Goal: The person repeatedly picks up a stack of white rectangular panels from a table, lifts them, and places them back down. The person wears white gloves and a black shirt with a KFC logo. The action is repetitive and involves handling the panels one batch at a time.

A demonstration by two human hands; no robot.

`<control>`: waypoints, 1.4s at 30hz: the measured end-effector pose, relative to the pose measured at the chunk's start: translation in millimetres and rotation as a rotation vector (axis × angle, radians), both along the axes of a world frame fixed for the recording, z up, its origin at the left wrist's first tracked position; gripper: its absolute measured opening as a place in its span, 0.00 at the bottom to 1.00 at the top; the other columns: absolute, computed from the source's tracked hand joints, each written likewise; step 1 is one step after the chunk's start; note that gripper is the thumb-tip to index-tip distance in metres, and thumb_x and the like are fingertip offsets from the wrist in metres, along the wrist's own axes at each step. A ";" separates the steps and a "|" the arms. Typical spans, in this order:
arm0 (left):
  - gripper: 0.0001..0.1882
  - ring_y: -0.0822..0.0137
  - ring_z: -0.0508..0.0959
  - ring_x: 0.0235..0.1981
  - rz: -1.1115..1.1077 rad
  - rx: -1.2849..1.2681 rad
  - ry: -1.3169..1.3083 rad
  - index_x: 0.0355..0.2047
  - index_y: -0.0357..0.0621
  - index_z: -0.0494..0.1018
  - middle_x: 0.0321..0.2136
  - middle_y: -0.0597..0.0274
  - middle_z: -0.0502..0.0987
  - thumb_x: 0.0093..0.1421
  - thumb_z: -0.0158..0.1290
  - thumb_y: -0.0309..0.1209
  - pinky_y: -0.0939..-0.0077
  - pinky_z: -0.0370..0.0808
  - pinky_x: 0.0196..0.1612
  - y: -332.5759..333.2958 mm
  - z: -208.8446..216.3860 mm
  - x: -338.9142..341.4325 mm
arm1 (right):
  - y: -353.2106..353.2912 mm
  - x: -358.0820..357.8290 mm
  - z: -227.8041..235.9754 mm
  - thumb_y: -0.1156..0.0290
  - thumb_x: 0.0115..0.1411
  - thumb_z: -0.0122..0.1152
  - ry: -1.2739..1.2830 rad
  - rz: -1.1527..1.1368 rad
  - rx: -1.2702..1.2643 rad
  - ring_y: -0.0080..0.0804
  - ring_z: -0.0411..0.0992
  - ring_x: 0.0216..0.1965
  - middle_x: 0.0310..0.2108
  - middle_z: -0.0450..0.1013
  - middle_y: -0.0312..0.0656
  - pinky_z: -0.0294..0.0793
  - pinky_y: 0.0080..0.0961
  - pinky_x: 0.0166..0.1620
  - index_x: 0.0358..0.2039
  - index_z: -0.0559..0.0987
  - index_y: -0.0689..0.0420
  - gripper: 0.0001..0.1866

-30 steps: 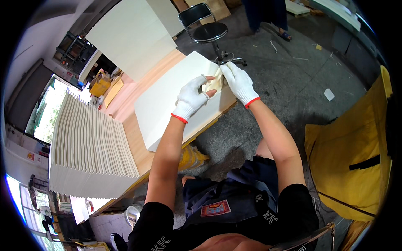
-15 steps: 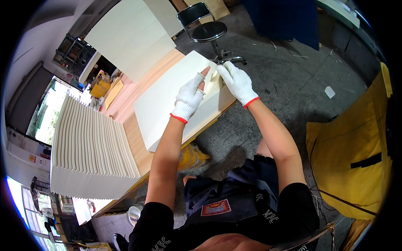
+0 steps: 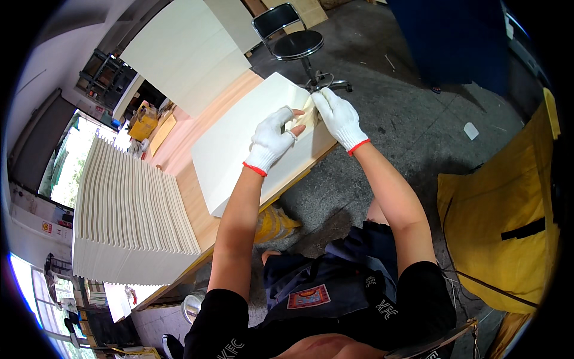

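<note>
A pile of large white paper sheets [image 3: 230, 149] lies on the wooden table in front of me. My left hand [image 3: 274, 134] wears a white knit glove that leaves the thumb and a fingertip bare. It hovers over or rests on the pile near the far right corner, with thumb and forefinger apart. My right hand [image 3: 339, 118], in a white glove with a red cuff, grips the curled-up corner of the sheets. Its fingertips are partly hidden behind the bent paper.
A tall stack of wavy-edged white sheets [image 3: 131, 215] stands left on the wooden table [image 3: 192, 197]. Beyond are a large pale board [image 3: 185, 54] and a black swivel chair [image 3: 299, 45]. Yellow cloth [image 3: 496, 233] hangs at right; a dark blue panel [image 3: 454, 42] is at the far right.
My left thumb and forefinger have spread and shifted slightly right and down. The right hand has barely moved on the corner. The dark blue panel has shifted right.
</note>
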State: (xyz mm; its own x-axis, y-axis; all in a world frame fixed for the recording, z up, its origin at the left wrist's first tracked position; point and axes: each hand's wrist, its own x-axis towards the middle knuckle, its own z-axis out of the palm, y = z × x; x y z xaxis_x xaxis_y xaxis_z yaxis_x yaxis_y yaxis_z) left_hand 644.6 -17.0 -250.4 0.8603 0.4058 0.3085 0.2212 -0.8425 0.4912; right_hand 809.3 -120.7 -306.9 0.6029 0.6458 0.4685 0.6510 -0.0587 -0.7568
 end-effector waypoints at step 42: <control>0.21 0.58 0.80 0.33 0.703 -0.041 0.011 0.51 0.39 0.74 0.33 0.52 0.80 0.65 0.54 0.41 0.61 0.75 0.37 12.2 83.3 -79.5 | -17.6 -97.1 55.4 0.45 0.62 0.55 -0.056 0.254 0.036 0.47 0.79 0.42 0.39 0.80 0.49 0.76 0.39 0.47 0.44 0.80 0.55 0.25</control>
State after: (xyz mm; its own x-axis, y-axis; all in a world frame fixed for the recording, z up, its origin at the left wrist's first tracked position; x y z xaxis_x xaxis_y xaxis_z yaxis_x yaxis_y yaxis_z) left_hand 565.2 -4.7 -167.1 0.3929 0.8778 0.2742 0.7114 -0.4791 0.5141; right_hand 712.2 -138.3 -251.5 0.3956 0.7555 0.5223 0.6823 0.1389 -0.7177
